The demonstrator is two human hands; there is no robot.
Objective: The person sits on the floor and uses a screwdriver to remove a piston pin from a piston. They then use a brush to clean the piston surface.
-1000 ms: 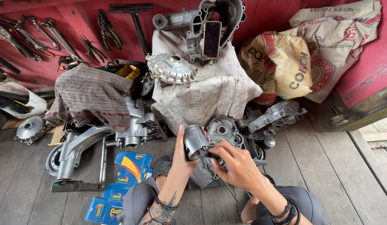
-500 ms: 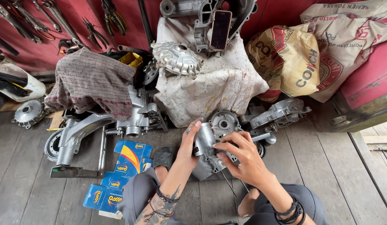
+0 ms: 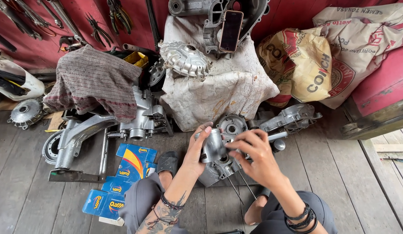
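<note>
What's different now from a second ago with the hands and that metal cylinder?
The left hand kept its hold on the round metal piston and lifted it slightly above the engine case. The right hand slid from the case's side up to the piston's right edge, fingertips touching it. The white cloth, blue boxes and phone lie as before.

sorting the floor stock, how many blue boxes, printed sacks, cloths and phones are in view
blue boxes: 4 that I can tell apart, stacked and partly overlapping
printed sacks: 2
cloths: 2, a striped cloth and a white cloth
phones: 1
total: 9

The left hand holds a metal cylinder; the right hand touches it.
</note>
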